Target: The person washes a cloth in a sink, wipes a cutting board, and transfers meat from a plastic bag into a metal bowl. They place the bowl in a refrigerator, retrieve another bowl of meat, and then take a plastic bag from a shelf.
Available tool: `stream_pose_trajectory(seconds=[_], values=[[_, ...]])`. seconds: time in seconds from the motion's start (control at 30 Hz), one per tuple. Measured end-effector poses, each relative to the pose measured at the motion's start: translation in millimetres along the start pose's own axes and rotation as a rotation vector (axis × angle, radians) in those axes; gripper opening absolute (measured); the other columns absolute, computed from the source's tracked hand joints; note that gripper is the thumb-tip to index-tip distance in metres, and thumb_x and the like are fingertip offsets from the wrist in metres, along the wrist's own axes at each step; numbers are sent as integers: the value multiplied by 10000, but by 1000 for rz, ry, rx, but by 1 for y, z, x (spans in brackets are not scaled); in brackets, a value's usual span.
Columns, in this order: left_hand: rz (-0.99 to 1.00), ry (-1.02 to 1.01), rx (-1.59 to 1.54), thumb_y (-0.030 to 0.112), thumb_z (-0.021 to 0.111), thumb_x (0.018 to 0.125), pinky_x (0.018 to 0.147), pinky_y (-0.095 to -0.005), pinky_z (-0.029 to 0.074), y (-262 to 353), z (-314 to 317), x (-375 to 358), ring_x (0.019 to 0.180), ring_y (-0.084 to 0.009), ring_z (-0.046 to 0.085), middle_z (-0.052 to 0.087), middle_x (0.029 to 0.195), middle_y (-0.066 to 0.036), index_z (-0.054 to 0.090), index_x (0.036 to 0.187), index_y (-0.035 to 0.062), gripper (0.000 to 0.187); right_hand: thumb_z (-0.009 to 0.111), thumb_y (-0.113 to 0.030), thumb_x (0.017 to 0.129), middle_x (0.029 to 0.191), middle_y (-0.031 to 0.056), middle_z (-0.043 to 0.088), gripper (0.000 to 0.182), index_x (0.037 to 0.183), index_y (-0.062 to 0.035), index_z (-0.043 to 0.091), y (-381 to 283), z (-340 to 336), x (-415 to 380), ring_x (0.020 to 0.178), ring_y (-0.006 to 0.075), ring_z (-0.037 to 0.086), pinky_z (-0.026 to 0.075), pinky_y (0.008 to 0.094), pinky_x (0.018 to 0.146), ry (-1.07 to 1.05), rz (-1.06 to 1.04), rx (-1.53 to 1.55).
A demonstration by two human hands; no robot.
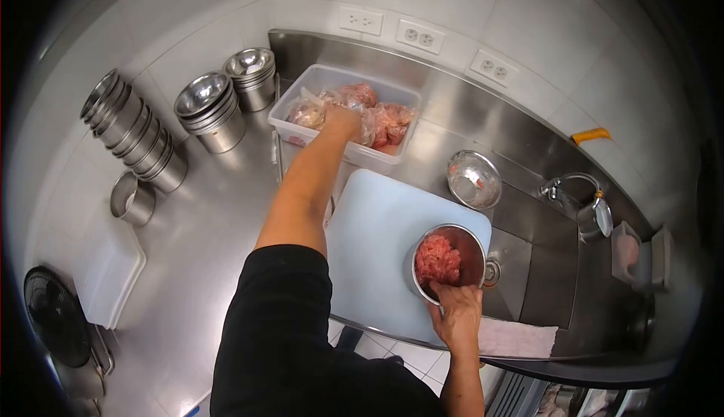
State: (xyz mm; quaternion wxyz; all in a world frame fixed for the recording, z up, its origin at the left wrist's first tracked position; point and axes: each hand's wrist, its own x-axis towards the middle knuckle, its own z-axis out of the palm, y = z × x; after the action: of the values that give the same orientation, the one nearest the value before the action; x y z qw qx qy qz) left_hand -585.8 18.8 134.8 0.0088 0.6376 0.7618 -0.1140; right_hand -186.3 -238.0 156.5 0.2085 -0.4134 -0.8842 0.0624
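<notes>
My left hand reaches into a clear plastic tub at the back. It looks closed on a plastic bag, though its fingertips are hidden. Beside it in the tub lie more clear bags of raw meat. My right hand grips the near rim of a round metal pot, thumb over the edge. Ground meat fills part of this pot, which is tilted toward me above the right side of a light blue cutting board.
A metal bowl with meat scraps sits behind the board, by the sink and faucet. Stacked metal pots stand at the left. A white tray, a black pan and a cloth lie near the edges.
</notes>
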Motion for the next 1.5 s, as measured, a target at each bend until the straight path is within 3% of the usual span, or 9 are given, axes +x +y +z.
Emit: stream_pose_trajectory(seconds=[0.3,0.4,0.5,0.6,0.8,0.9,1.0,1.13,1.5], values=[[160,-4,-397,360,682,754,947,-411,466,-29,0,36,1102,-313,613,649,1161,-198,671,1127,66,475,771,-107,640,805,46,649,385,1017,-98,694,3,1,-2,792,239,564,402,392,849,-3,66,-39],[-11,302,-550,408,633,788,952,-413,464,-59,-26,17,1108,-326,605,652,1147,-204,659,1140,53,501,774,-121,638,775,42,637,357,989,-119,708,7,-4,-3,788,239,562,403,396,857,-4,82,-42],[70,-87,-196,356,650,799,948,-406,477,-67,-24,-1,1117,-319,611,647,1165,-193,684,1110,63,429,777,-131,634,768,46,635,346,975,-131,715,14,-5,-7,786,238,562,403,399,861,3,105,-68],[-30,76,-87,411,554,849,943,-423,469,-60,2,-2,1065,-359,618,658,1118,-208,680,1080,42,453,774,-207,703,773,77,639,274,957,-119,718,15,-9,-4,796,262,562,388,397,833,-11,134,-84],[-305,412,-799,275,605,801,901,-423,486,-93,2,35,1015,-354,648,658,1086,-235,691,1052,41,353,772,-201,693,776,72,643,286,962,-125,715,20,-5,-5,787,260,566,397,407,852,13,135,-125],[-155,382,-991,297,634,791,864,-422,488,-109,-25,34,967,-351,655,667,1057,-230,685,1039,32,366,771,-196,688,774,70,647,293,967,-127,716,20,-7,-6,787,258,570,402,412,866,20,132,-117],[-49,426,-1002,188,651,801,761,-318,464,-95,-85,-5,791,-171,588,654,833,-80,681,974,14,247,769,-196,703,776,90,643,275,958,-108,713,20,-6,-6,797,271,569,392,410,843,25,126,-97],[153,637,-918,304,695,758,801,-374,475,-80,-150,-15,817,-288,642,686,838,-151,684,965,-1,369,764,-194,712,774,108,639,262,950,-97,712,22,-4,-7,798,280,568,385,412,826,14,140,-122],[242,275,-973,212,704,804,572,-265,401,19,-210,-133,609,-92,489,580,694,8,679,892,73,167,742,-222,738,777,94,658,209,895,-88,711,58,-9,-10,787,277,574,385,412,825,4,74,-123]])
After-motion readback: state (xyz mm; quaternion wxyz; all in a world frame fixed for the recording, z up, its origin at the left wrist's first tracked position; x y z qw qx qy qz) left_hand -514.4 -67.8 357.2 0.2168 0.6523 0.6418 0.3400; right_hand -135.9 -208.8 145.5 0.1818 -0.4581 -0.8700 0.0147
